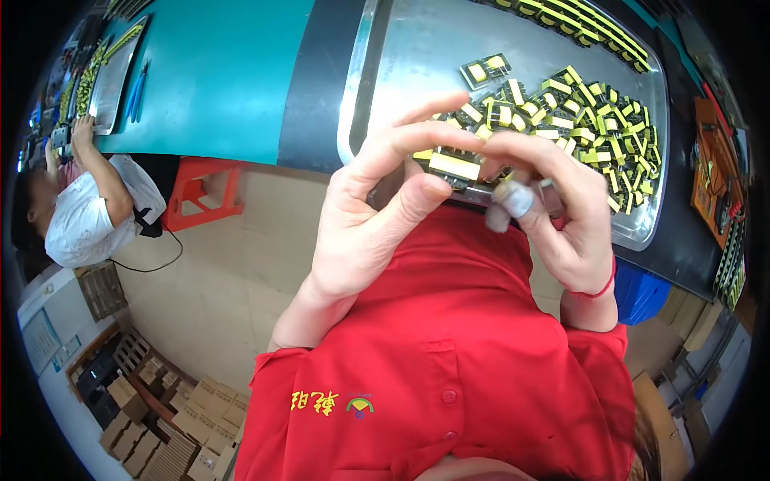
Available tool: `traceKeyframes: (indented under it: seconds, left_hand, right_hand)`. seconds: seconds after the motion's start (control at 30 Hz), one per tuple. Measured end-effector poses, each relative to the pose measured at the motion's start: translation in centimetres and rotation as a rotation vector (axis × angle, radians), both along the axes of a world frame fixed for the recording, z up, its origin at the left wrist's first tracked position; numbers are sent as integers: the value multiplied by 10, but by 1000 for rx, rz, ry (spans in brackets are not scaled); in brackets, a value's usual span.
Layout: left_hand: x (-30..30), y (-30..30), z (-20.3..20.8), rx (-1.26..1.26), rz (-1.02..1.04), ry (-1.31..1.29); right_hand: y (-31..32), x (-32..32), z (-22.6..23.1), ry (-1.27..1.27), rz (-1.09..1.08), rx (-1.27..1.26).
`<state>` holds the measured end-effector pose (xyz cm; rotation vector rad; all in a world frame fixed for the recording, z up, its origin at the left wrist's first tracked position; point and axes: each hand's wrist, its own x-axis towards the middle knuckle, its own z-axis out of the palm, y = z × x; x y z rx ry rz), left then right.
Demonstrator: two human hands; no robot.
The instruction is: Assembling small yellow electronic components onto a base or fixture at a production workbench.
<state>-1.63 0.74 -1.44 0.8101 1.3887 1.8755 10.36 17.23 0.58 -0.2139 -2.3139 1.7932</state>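
A small transformer [455, 166] with yellow tape and a black body sits between the thumb and fingers of my left hand [361, 200], held above the tray's near edge. My right hand [561, 212] is curled at the transformer's right end, its index finger reaching the part. Pale wrapping covers the right thumb tip, which is blurred and close to another fingertip; what lies between them is hidden. Just beyond both hands, many similar transformers [613, 144] lie heaped in a metal tray [417, 56].
Neat rows of transformers [573, 24] line the tray's far side. An orange-brown rack [710, 168] stands at right. Left are a green table mat [216, 72], blue-handled pliers [136, 92], a red stool [200, 192] and a seated person [92, 212]. Cardboard boxes [200, 425] stack lower left.
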Motion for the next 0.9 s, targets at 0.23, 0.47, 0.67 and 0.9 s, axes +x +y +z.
traceKeyframes:
  seconds: [0.23, 0.47, 0.67, 0.9]
  left_hand:
    - [1, -2, 5, -25, -45, 237]
    - [-2, -5, -3, 400, 39, -737]
    - [-2, 8, 12, 317, 83, -950]
    - [-1, 11, 7, 324, 71, -584]
  right_hand:
    - [-8, -5, -11, 24, 120, -602]
    - [-10, -4, 0, -37, 143, -515]
    - [-20, -11, -11, 86, 96, -22]
    - [-29, -29, -17, 145, 27, 7]
